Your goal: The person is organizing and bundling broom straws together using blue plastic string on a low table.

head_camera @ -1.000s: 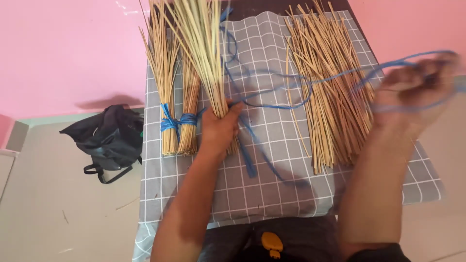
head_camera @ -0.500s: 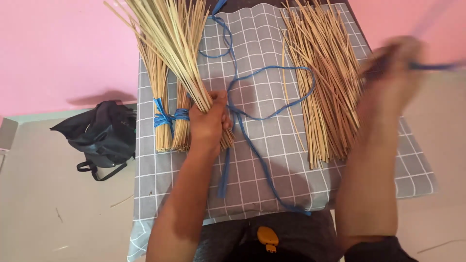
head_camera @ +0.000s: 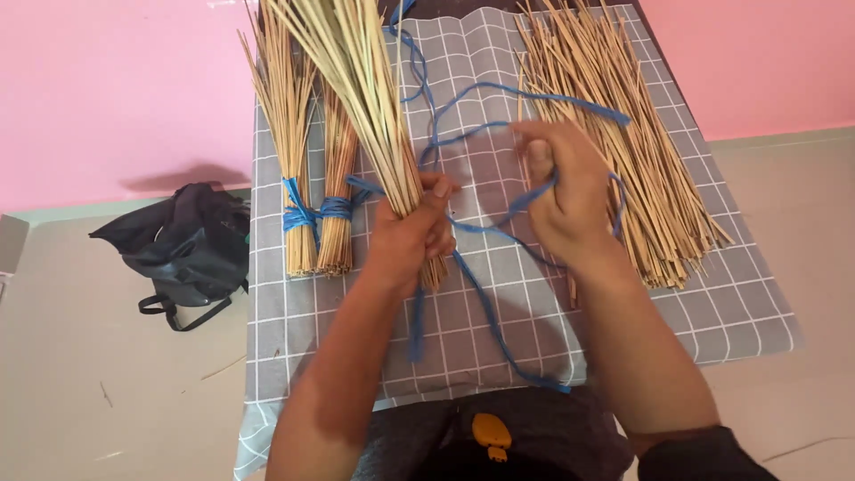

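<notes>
Left hand (head_camera: 408, 239): clenched round a stick bundle (head_camera: 370, 107), mid-surface.
Right hand (head_camera: 563, 198): grasping blue cord (head_camera: 485, 307).
Edges: loose sticks (head_camera: 614, 151) reach the cloth (head_camera: 730, 307) right edge.
Far left: tied bundles (head_camera: 307, 178).

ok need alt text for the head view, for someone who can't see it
Seen from above, a person's left hand grips a bundle of thin straw sticks while the right hand holds a blue cord, over a grey checked cloth. Two tied bundles lie left, loose sticks right.
</notes>
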